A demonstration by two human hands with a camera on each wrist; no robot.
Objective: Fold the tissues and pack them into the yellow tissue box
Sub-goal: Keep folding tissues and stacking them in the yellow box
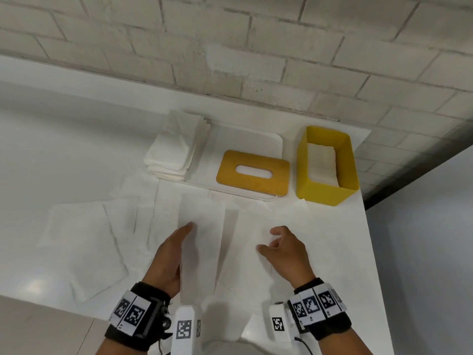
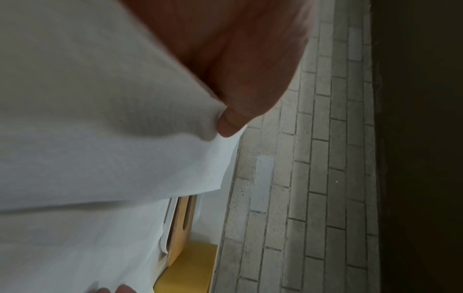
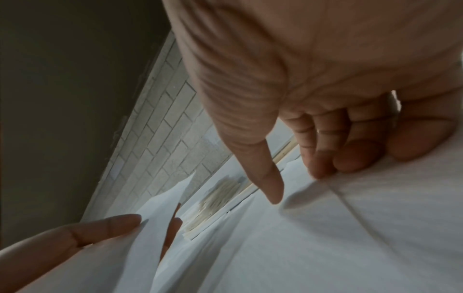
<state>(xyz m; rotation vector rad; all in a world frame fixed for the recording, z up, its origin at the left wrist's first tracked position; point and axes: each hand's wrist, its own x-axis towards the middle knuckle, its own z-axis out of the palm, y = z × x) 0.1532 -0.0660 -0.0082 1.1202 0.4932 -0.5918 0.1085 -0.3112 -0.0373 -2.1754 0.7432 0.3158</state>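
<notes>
A white tissue point(image 1: 245, 242) lies spread at the table's near middle. My left hand point(image 1: 174, 257) stands on edge at its left and holds the tissue's raised left flap point(image 1: 202, 239) between thumb and straight fingers point(image 3: 107, 228). The flap point(image 2: 112, 119) drapes over those fingers in the left wrist view. My right hand point(image 1: 284, 249) rests on the tissue's right part, curled fingertips point(image 3: 323, 164) pressing it down, index finger lifted. The yellow tissue box point(image 1: 330, 185) stands open at the back right with folded tissues point(image 1: 322, 162) inside.
The wooden slotted lid point(image 1: 253, 172) lies on a white tray point(image 1: 245, 139) left of the box. A stack of tissues point(image 1: 176, 147) sits on the tray's left end. More flat tissues point(image 1: 82, 242) overlap to my left. A brick wall point(image 1: 230, 47) backs the table; its right edge point(image 1: 371, 252) is near.
</notes>
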